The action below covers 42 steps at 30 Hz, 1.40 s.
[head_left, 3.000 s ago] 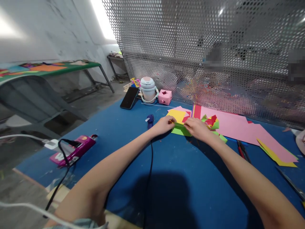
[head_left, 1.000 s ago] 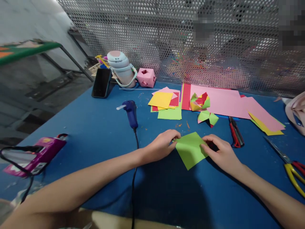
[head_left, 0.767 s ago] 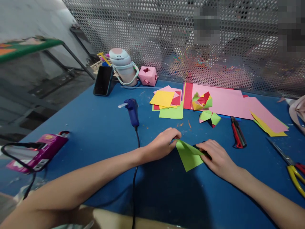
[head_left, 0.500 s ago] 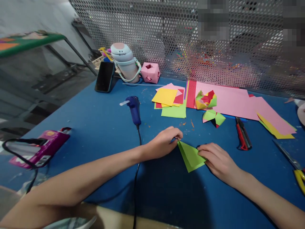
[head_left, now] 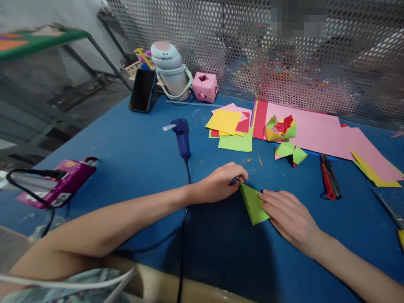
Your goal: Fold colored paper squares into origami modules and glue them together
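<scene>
A green paper square (head_left: 254,203), folded over into a triangle, lies on the blue table (head_left: 132,155) in front of me. My left hand (head_left: 221,183) pinches the triangle's upper corner with closed fingers. My right hand (head_left: 288,216) lies flat on the fold's right side, fingers stretched out and pressing the paper down.
A blue glue gun (head_left: 182,134) with its black cord lies left of my hands. Behind are a stack of coloured paper squares (head_left: 232,128), folded paper pieces (head_left: 280,128), pink sheets (head_left: 315,130), a red cutter (head_left: 330,182), a pink paper cube (head_left: 205,86), a bottle (head_left: 170,69), a phone (head_left: 142,90) and a magenta device (head_left: 58,185).
The green square was drawn from the stack toward me, laid flat, then folded over into a triangle. My right hand went from lifting its edge to pressing it flat.
</scene>
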Tool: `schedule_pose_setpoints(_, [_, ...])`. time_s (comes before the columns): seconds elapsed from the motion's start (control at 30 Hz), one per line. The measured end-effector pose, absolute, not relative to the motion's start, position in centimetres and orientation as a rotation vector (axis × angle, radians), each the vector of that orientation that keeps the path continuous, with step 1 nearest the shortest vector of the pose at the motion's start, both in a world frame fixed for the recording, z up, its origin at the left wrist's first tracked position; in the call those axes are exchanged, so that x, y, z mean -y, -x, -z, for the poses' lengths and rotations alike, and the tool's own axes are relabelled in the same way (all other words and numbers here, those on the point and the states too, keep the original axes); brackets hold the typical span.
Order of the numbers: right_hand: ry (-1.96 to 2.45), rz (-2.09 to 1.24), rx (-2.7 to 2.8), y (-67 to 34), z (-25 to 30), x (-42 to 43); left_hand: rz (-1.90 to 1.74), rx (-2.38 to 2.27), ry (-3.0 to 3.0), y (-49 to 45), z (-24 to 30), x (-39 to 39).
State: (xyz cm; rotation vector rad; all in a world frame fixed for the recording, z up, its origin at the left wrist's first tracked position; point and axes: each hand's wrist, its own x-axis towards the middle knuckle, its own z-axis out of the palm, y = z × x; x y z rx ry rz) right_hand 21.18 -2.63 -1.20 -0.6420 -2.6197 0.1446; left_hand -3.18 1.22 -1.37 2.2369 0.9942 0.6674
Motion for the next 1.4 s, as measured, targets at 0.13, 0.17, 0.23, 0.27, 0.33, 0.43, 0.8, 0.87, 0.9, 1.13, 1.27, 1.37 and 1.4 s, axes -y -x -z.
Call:
schedule_pose_setpoints(0.13, [0.663,-0.1,2.615,-20.5,0.9,3.0,-0.66,-1.004,-2.236,3.1,1.3,-1.3])
schedule_pose_setpoints(0.17, [0.66,-0.089,2.627,-20.6,1.0,3.1,-0.662,-1.005,-2.237,3.1,1.3,-1.3])
schedule_pose_setpoints(0.23, [0.647,-0.065,2.655,-20.7,1.1,3.1,-0.662,-0.998,-2.238,3.1,1.3,-1.3])
schedule_pose_setpoints(0.27, [0.637,-0.049,2.666,-20.8,1.1,3.1,-0.66,-0.993,-2.236,3.1,1.2,-1.3])
schedule_pose_setpoints(0.33, [0.619,-0.013,2.683,-21.0,1.2,3.0,-0.647,-0.984,-2.226,3.2,1.1,-1.4])
schedule_pose_setpoints(0.43, [0.625,0.009,2.691,-21.1,1.3,3.0,-0.619,-0.976,-2.22,3.3,1.0,-1.5])
schedule_pose_setpoints(0.8, [0.627,0.068,2.802,-20.9,0.6,3.3,-0.623,-0.96,-2.277,3.3,1.2,-1.6])
schedule_pose_setpoints(0.87, [0.609,0.106,2.802,-20.8,0.4,3.3,-0.618,-0.962,-2.28,3.3,1.2,-1.6])
schedule_pose_setpoints(0.9, [0.594,0.123,2.798,-20.8,0.3,3.3,-0.613,-0.959,-2.282,3.3,1.1,-1.6])
schedule_pose_setpoints(1.13, [0.535,0.122,2.853,-20.6,-0.6,3.6,-0.6,-0.958,-2.291,3.3,1.0,-1.6])
schedule_pose_setpoints(1.27, [0.545,0.158,2.899,-20.7,-0.6,4.0,-0.595,-0.953,-2.293,3.3,0.9,-1.6])
schedule_pose_setpoints(1.37, [0.529,0.191,2.924,-20.7,-0.5,4.1,-0.603,-0.943,-2.3,3.4,0.9,-1.5])
schedule_pose_setpoints(1.4, [0.524,0.2,2.933,-20.8,-0.5,4.1,-0.609,-0.941,-2.302,3.4,0.9,-1.5])
